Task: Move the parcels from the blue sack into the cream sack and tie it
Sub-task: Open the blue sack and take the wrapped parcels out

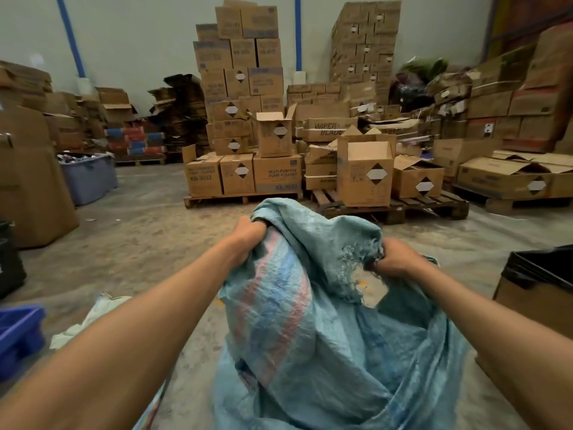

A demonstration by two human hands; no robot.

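Observation:
A light blue woven sack [313, 330] with pink and blue stripes stands in front of me on the concrete floor. My left hand [248, 235] grips its bunched rim on the left. My right hand [395, 257] grips the frayed rim on the right, so the mouth is held up between both hands. No parcels show inside the folds. A cream sack [90, 321] lies crumpled on the floor to the left, partly hidden behind my left forearm.
Stacked cardboard boxes [269, 172] on wooden pallets [403, 206] fill the back. A grey tote [88, 178] stands at left, a blue crate [18, 336] at the near left, and a box lined with a black bag [539, 290] at right.

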